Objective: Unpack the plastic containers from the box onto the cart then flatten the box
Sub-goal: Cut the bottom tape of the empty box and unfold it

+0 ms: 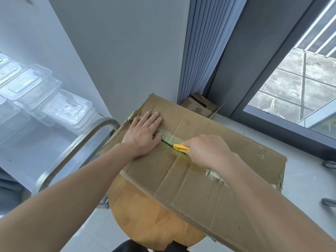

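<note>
**Cutter at the taped seam of the box**

Nearest us, under the near edge of the box, we see a round wooden top that carries it. The box is brown cardboard with its flaps closed. A strip of clear tape runs along the middle seam of its upper face.

Toward the box's left end, our left hand lies flat on that face. Its fingers are straight and close together, and the palm presses the cardboard just beside the seam. Just right of it, over the middle of the box, our right hand curls around a yellow cutter. The cutter's tip sits at the seam, where a dark slit shows between the flaps. We cannot make out the blade itself.

Left of the box stands the cart, its curved metal handle near the box's left corner. On the cart, farther left of the box, clear plastic containers with lids stand packed close together.

Beyond the box's far edge, a smaller cardboard box sits open against a grey-blue curtain. Right of the box and beyond it is a dark-framed window.
</note>
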`<state>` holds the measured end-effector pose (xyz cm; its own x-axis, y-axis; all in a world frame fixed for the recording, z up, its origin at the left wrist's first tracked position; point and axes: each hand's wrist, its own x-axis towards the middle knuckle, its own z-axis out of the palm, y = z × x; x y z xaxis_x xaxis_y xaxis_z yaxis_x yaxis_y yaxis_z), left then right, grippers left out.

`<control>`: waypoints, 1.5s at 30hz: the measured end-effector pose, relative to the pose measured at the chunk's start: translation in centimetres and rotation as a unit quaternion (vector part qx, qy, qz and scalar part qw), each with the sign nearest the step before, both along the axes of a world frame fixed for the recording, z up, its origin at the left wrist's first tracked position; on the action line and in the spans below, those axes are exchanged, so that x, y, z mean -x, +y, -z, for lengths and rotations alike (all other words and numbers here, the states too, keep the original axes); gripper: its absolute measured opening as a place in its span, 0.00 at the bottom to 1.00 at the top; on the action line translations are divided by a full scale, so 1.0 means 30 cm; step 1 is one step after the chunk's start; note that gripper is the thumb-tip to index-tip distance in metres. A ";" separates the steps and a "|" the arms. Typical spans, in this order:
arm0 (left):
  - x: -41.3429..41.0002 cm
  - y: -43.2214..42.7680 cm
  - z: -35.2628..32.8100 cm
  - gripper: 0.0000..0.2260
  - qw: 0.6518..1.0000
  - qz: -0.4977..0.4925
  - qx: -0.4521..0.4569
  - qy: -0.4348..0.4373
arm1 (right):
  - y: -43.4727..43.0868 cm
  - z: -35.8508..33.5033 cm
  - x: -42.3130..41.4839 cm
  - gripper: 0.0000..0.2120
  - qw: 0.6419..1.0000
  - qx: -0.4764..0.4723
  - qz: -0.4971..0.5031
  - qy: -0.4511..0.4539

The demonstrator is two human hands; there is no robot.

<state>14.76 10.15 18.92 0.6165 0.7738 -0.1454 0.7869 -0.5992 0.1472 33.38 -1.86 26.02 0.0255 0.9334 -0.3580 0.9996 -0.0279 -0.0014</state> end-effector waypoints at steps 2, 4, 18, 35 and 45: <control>-0.048 -0.032 0.001 0.27 1.000 -0.028 -0.002 -0.006 | -0.010 -0.002 -0.008 0.15 1.000 -0.005 -0.009 0.003; -0.086 -0.052 0.009 0.27 0.999 -0.031 -0.008 0.000 | -0.026 -0.011 -0.019 0.15 1.000 -0.006 -0.016 0.001; -0.174 -0.108 0.020 0.26 0.998 0.027 0.014 -0.050 | -0.102 -0.028 -0.035 0.15 0.999 0.024 0.029 -0.034; -0.216 -0.151 0.007 0.24 0.999 0.012 0.000 -0.031 | -0.168 -0.015 -0.090 0.16 0.998 0.031 0.023 -0.049; -0.319 -0.278 -0.025 0.32 0.990 -0.129 0.060 0.001 | -0.286 -0.030 -0.207 0.11 0.999 0.021 -0.022 -0.037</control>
<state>24.32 1.81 19.65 0.3994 0.8827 -0.2477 0.9122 -0.3556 0.2035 39.61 -10.46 26.91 0.0134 0.9181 -0.3961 0.9972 0.0170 0.0731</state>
